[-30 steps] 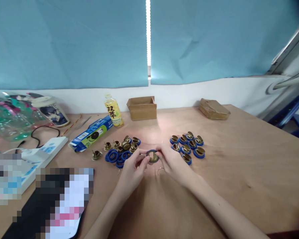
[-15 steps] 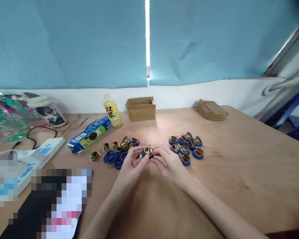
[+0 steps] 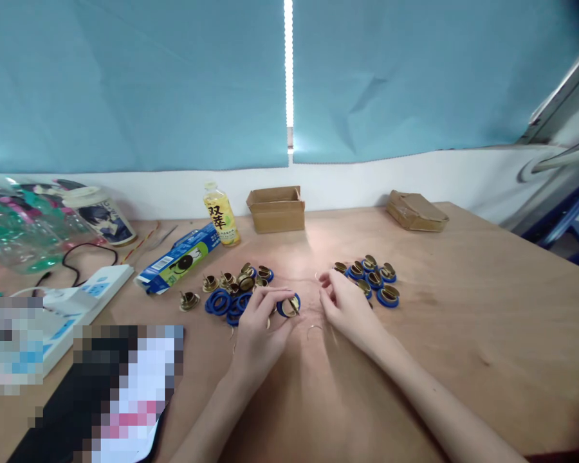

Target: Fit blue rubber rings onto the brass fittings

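Observation:
My left hand (image 3: 259,320) pinches a brass fitting with a blue ring around it (image 3: 288,306), just above the wooden table (image 3: 463,334). My right hand (image 3: 346,306) hovers beside it, fingers curled, and I cannot tell whether it holds anything. A small wire ring (image 3: 312,330) lies on the table between the hands. To the left sits a pile of loose blue rings and bare brass fittings (image 3: 231,289). Right of my right hand is a group of brass fittings with blue rings on them (image 3: 379,280).
At the back stand a yellow drink bottle (image 3: 220,215), an open cardboard box (image 3: 275,209) and a flat brown packet (image 3: 416,211). A blue-green carton (image 3: 178,260), a white power strip (image 3: 84,294) and plastic bags (image 3: 14,225) occupy the left side.
My two hands have come apart. The ringed fitting stays in the left hand, and the right hand has drawn off to the right, toward the finished group.

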Motion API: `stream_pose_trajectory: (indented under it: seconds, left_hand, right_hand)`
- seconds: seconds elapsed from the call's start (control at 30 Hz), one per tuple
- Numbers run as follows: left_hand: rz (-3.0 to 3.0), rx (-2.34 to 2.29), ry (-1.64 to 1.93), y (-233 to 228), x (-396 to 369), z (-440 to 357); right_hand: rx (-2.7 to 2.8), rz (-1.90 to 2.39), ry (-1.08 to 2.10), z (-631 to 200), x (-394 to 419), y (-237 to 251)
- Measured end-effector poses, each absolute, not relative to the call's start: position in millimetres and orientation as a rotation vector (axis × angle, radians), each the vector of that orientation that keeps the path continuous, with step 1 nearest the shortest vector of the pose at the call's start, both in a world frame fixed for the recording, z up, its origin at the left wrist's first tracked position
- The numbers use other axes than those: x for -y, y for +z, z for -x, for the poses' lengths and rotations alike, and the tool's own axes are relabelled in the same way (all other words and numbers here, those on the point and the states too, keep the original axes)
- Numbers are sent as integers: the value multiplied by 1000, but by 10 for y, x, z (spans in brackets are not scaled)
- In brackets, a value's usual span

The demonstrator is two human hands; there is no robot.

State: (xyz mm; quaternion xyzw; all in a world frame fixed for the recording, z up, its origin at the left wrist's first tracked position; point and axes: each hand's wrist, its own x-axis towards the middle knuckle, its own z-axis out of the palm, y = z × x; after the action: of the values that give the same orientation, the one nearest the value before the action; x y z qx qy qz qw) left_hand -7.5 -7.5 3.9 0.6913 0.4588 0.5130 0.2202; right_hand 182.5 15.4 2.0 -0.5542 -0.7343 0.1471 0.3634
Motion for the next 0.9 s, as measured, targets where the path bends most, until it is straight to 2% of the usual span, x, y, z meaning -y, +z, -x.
stream_pose_trajectory:
  seconds: [0.1,0.23,0.47,0.57,0.77,0.9]
  left_hand:
    - [-1950,-1271,1427,45,99,69]
    - [-1646,-1311,1387,25,72,93]
    - [-895,-909,1187,35,-7,131]
    - [-759,-754,1093,41,-2,134]
    - [-673,-705,1041,83,24,121]
    - [-634,-733,1045,135,19,114]
  right_hand:
    - [1964,1552,348,-1857,-171,-42]
    - [2009,1724,339,-1885,-162,-80]
    - [2054,1935,416,-1870,-144,-62]
    - [2087,1899,339,-1824,-172,-70]
    - [2291,1659,-55,-1708,-266,-156]
    - [2395,1544,-58,-1661,-227,-188]
